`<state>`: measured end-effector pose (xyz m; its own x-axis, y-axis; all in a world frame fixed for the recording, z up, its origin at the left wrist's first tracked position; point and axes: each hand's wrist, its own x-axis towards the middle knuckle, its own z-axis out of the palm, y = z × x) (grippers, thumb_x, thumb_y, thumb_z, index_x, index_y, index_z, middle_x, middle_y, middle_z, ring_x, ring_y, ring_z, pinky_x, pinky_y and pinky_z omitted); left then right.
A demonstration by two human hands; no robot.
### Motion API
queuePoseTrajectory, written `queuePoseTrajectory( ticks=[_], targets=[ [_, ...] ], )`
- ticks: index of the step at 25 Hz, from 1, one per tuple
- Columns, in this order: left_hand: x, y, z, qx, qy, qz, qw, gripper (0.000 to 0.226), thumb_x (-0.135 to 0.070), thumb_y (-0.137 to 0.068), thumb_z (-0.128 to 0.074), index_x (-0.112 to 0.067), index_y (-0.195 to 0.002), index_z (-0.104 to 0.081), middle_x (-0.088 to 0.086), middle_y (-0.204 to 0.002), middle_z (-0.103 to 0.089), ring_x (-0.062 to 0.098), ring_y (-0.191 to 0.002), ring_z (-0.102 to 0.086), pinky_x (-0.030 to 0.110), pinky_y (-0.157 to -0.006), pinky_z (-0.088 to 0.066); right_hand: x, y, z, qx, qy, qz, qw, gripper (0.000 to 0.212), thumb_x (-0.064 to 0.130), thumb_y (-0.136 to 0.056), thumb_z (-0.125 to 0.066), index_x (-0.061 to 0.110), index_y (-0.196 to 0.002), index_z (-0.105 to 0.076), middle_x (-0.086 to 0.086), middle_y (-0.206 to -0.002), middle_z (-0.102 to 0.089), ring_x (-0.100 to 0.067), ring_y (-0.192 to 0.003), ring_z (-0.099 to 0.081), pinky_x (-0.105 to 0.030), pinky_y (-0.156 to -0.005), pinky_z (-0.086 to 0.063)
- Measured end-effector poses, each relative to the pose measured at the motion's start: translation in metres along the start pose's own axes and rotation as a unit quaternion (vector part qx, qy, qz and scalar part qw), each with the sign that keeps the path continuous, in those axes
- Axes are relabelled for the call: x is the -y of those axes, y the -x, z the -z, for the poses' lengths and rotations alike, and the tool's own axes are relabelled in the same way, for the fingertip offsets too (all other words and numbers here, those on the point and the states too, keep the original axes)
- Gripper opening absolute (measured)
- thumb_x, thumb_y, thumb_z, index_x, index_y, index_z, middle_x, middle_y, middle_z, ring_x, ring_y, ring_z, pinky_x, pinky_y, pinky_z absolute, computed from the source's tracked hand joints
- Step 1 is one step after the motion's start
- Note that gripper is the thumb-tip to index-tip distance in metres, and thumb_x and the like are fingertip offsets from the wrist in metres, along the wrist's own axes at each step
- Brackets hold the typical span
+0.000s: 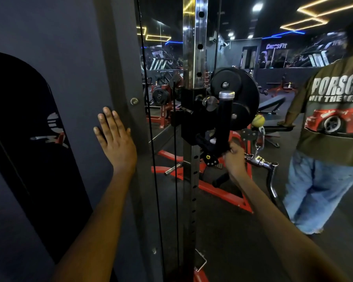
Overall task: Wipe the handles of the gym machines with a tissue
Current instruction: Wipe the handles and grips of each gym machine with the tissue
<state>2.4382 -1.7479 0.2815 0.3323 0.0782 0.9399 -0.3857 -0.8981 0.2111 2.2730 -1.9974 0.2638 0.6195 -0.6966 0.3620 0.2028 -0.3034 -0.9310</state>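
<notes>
Left hand [114, 137] flat, fingers spread, on one grey panel [73, 58]; right hand [233, 157] grips one black handle [224, 123].

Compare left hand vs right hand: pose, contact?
The left hand is flat with straight fingers, pressing the dark machine panel; the right hand is curled round the black carriage handle. The left hand sits higher and beside the upright; the right hand is lower, past it. No tissue is plainly visible in either.

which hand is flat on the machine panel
The left hand, fingers straight against the grey panel; the right hand is curled around the black pulley handle.
</notes>
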Motion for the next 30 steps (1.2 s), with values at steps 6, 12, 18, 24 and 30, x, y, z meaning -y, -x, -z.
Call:
queuePoseTrajectory(
  ticks=[6,12,18,24,30],
  targets=[
    [0.001,0.000,-0.004,-0.003,-0.009,-0.002,1.000,0.066,-0.023,-0.102,-0.043,-0.002,-0.152,-0.005,0.019,-0.158,-0.020,0.035,-0.145,-0.020,0.049,-0.117,-0.007,-0.006,0.009,-0.018,-0.054,-0.024,-0.020,0.998,0.037,-0.005,-0.094,-0.040,0.014,-0.118,-0.060,0.000,-0.108,-0.063,-0.010,-0.091,-0.061,-0.013,-0.070,-0.049],
    [0.000,-0.002,-0.003,-0.021,-0.012,-0.013,1.000,0.066,-0.022,-0.101,-0.044,-0.003,-0.152,-0.005,0.019,-0.158,-0.021,0.035,-0.145,-0.019,0.039,-0.117,0.012,0.021,0.049,-0.006,-0.182,0.064,0.192,0.962,0.030,-0.006,-0.092,-0.047,0.000,-0.119,-0.057,-0.013,-0.116,-0.057,-0.013,-0.098,-0.056,-0.009,-0.078,-0.047],
    [0.003,0.003,-0.002,-0.016,-0.016,-0.018,1.000,0.065,-0.022,-0.102,-0.043,-0.002,-0.151,-0.006,0.020,-0.158,-0.022,0.036,-0.145,-0.021,0.039,-0.117,0.013,0.003,-0.011,0.028,-0.090,0.577,0.575,0.572,0.040,-0.008,-0.091,-0.049,0.001,-0.129,-0.055,-0.011,-0.134,-0.054,-0.030,-0.132,-0.042,-0.048,-0.114,-0.016],
    [0.003,0.002,-0.002,-0.012,-0.020,-0.022,0.999,0.065,-0.023,-0.103,-0.042,-0.002,-0.152,-0.005,0.020,-0.158,-0.021,0.036,-0.145,-0.020,0.037,-0.117,0.016,0.002,0.002,-0.040,0.110,0.757,0.386,0.516,0.043,0.017,-0.076,-0.073,-0.004,-0.113,-0.064,-0.022,-0.118,-0.062,-0.032,-0.116,-0.056,-0.040,-0.110,-0.031],
    [0.008,0.002,-0.002,-0.008,-0.025,-0.043,0.999,0.064,-0.025,-0.103,-0.039,-0.004,-0.152,-0.004,0.019,-0.158,-0.020,0.034,-0.146,-0.018,0.035,-0.117,0.017,0.026,0.013,-0.063,0.133,0.830,0.238,0.487,0.036,0.002,-0.092,-0.041,-0.009,-0.126,-0.049,-0.032,-0.132,-0.045,-0.042,-0.126,-0.039,-0.047,-0.106,-0.030]
  ],
)
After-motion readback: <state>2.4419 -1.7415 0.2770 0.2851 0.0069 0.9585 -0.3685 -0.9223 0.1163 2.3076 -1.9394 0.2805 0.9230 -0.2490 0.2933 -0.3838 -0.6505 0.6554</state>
